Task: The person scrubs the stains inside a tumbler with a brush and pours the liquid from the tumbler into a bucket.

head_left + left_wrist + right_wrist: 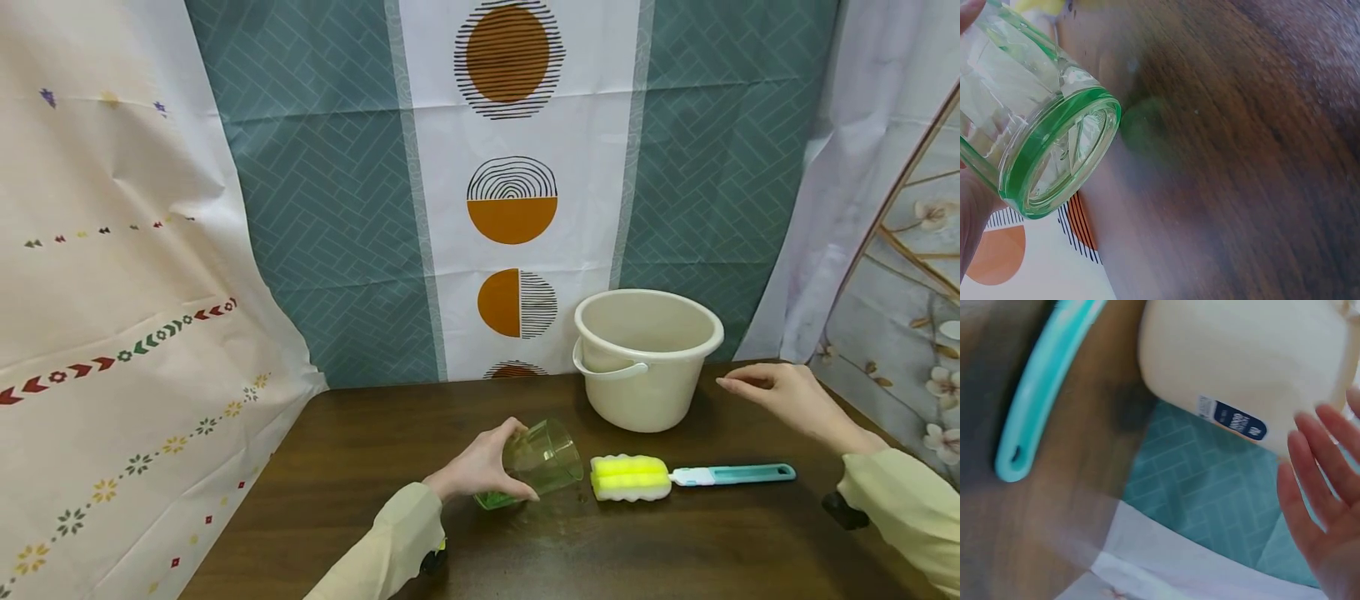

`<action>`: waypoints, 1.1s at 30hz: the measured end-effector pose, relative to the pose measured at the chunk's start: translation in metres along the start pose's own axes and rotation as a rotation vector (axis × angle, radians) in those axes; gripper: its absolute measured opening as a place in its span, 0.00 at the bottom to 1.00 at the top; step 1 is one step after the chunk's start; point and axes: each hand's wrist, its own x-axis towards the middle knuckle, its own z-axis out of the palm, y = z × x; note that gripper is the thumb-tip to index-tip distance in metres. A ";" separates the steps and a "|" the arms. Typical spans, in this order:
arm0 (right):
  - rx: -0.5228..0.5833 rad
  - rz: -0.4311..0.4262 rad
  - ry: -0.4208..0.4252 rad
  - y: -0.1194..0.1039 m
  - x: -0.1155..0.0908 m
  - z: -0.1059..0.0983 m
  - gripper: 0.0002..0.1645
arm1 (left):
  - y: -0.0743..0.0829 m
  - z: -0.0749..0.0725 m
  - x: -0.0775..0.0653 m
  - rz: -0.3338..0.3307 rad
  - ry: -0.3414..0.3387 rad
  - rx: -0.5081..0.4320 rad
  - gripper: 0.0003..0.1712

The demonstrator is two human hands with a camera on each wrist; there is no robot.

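Note:
My left hand [482, 463] grips a clear green drinking glass [546, 460] by its side, thumb and fingers around it. The glass is tipped, its mouth toward the right and its thick green base low on the left; the left wrist view shows that base [1063, 156] close up, just off the tabletop. My right hand [798, 404] hovers right of a cream bucket [637, 396] and holds nothing. In the right wrist view its fingers [1310, 478] are extended near the bucket's wall [1241, 356]. Between the hands lies a sponge bottle brush [630, 479] with a teal handle [1041, 394].
Everything stands on a dark brown wooden table [360, 433]. Small wet spots show on the wood near the glass. The bucket's handle hangs down at its front left. Patterned curtains [337, 208] close off the back and both sides.

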 end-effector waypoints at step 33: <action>0.002 0.250 0.014 0.001 0.065 0.006 0.45 | 0.002 0.000 0.000 -0.020 -0.013 0.006 0.42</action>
